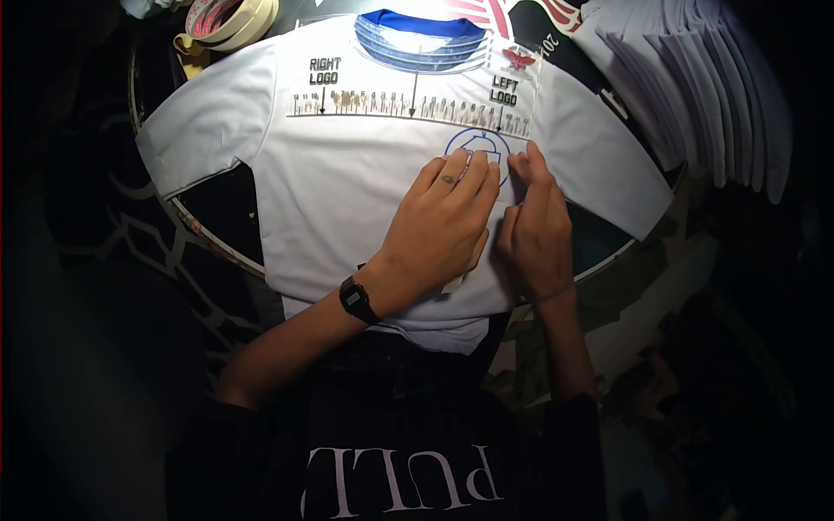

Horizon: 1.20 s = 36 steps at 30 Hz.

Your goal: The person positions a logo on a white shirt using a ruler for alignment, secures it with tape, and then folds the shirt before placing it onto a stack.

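Observation:
A white long-sleeved shirt (339, 200) with a blue inner collar (417, 22) lies spread out in front of me. On its chest, at the right in view, is a round blue line-drawn logo (451, 143), partly hidden under my fingers. My left hand (447, 217), wearing a black watch (356, 300), rests its outstretched fingers flat over the logo. Beside it, my right hand (539, 230) has slightly bent fingers apart, with the tips at the logo's right edge. Just above both hands runs a clear placement ruler (413, 104) marked "RIGHT LOGO" and "LEFT LOGO".
A stack of folded white garments (695, 87) stands at the upper right. Rolls of tape (230, 22) sit at the upper left. The shirt lies over a round dark table, whose pale edge (213, 239) shows below the left sleeve. A small beige piece (453, 285) shows below my left hand.

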{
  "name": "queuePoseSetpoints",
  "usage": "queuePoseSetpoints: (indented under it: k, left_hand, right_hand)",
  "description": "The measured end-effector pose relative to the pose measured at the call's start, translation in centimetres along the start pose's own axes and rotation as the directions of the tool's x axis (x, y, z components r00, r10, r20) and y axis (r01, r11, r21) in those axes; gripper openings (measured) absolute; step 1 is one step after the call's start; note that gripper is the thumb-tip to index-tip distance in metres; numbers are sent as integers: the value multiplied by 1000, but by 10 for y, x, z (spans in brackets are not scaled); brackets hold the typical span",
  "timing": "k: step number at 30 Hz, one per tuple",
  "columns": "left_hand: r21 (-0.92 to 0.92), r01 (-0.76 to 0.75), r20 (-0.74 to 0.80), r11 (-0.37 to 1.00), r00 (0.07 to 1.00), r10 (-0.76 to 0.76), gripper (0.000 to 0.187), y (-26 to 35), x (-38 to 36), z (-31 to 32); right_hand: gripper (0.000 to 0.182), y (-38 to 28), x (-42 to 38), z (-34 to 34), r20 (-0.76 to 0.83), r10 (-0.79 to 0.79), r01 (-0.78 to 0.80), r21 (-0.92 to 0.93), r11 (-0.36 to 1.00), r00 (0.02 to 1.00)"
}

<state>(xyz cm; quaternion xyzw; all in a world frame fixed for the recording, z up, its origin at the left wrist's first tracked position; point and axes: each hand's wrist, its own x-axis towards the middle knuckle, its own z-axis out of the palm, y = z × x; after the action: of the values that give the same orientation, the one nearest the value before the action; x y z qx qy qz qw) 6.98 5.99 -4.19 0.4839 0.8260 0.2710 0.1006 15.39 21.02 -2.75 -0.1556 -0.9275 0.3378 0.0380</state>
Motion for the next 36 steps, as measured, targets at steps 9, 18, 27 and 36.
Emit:
queuePoseSetpoints:
  k: [9, 18, 27, 36]
  left_hand:
    - [27, -8, -9, 1000, 1000, 8, 65, 0, -1, 0]
    - [30, -15, 8, 999, 1000, 15, 67, 2, -2, -2]
    - [29, -17, -9, 999, 1000, 17, 66, 1, -2, 0]
    - [51, -27, -7, 998, 1000, 28, 65, -1, 0, -3]
  right_hand:
    - [62, 8, -8, -25, -69, 171, -127, 423, 897, 983]
    - [66, -7, -9, -11, 54, -211, 217, -304, 928, 976]
    - [60, -5, -1, -8, 8, -32, 32, 10, 999, 999]
    - [52, 7, 18, -47, -14, 275, -237, 464, 853, 961]
